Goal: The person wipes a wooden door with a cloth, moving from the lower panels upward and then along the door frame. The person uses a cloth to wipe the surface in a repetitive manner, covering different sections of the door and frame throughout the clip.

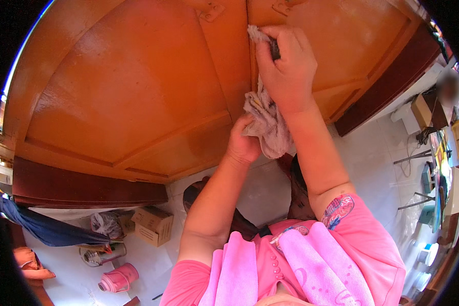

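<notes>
A crumpled greyish cloth (pixel 268 122) hangs between my two hands in front of a pair of orange-brown wooden doors (pixel 137 86). Higher up, my right hand (pixel 289 66) pinches one end of the cloth between thumb and fingers, close to the gap where the doors meet. Below it and to the left, my left hand (pixel 245 140) grips the bunched lower part. Folds of cloth hide some of the left fingers. Near the top, metal plates (pixel 211 11) sit on the doors beside the gap.
At the lower left are a cardboard box (pixel 153 226), a pink flask (pixel 118 278) and dark blue cloth (pixel 51 227). A folding-legged stand (pixel 415 156) and several boxes line the right side. A pink towel (pixel 316 265) hangs over my chest.
</notes>
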Demonstrator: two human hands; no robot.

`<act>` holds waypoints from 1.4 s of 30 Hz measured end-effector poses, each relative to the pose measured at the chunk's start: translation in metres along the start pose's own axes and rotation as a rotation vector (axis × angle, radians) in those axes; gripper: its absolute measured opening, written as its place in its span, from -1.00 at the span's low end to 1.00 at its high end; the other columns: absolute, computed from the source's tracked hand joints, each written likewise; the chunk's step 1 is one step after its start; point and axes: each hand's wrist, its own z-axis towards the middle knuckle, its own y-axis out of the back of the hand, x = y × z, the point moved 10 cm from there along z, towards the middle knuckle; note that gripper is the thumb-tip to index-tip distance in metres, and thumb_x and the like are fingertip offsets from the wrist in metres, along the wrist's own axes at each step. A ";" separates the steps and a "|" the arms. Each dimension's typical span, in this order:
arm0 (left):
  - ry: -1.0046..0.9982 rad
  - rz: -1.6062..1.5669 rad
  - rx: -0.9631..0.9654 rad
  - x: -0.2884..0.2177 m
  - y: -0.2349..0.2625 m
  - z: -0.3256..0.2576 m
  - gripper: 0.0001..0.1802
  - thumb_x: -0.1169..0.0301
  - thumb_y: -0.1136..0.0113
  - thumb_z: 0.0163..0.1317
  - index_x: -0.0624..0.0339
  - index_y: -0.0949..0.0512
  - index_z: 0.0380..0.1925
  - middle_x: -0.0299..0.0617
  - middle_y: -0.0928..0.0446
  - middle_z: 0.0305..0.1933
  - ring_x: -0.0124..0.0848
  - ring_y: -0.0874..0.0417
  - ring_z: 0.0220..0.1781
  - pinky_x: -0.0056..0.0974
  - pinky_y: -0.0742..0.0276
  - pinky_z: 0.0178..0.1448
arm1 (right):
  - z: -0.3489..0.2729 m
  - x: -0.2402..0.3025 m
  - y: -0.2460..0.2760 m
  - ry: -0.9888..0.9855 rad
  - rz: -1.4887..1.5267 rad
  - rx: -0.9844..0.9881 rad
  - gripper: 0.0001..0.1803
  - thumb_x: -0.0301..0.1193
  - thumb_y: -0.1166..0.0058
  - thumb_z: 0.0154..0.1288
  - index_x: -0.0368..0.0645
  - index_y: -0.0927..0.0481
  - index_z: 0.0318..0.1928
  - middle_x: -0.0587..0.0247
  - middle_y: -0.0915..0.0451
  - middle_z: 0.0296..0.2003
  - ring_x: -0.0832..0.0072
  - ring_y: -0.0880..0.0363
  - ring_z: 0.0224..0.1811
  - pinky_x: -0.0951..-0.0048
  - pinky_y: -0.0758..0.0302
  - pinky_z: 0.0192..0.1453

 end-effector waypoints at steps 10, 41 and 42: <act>0.053 0.027 0.034 0.006 0.006 0.002 -0.31 0.14 -0.09 0.17 0.14 -0.36 0.32 -0.07 -0.43 0.35 -0.06 -0.44 0.34 0.04 -0.27 0.45 | -0.014 -0.019 -0.002 -0.230 0.019 0.042 -0.85 -0.49 -0.25 0.10 -0.18 -0.52 -0.34 0.05 -0.56 -0.39 0.01 -0.55 -0.29 0.11 -0.50 -0.20; 0.087 0.049 0.055 0.021 -0.001 -0.002 -0.30 0.12 -0.11 0.19 0.14 -0.34 0.33 -0.07 -0.43 0.35 -0.07 -0.41 0.37 0.03 -0.25 0.48 | -0.004 -0.025 0.000 -0.222 -0.069 0.060 -0.83 -0.47 -0.28 0.05 -0.17 -0.53 -0.36 0.04 -0.59 -0.42 0.02 -0.58 -0.35 0.11 -0.53 -0.23; 0.078 -0.015 0.068 0.019 -0.003 -0.003 -0.32 0.15 -0.11 0.21 0.15 -0.33 0.34 -0.09 -0.43 0.35 -0.11 -0.42 0.36 0.01 -0.25 0.48 | 0.000 -0.022 0.000 -0.214 -0.069 0.053 -0.83 -0.46 -0.28 0.05 -0.17 -0.53 -0.36 0.04 -0.59 -0.42 0.02 -0.58 -0.34 0.10 -0.53 -0.23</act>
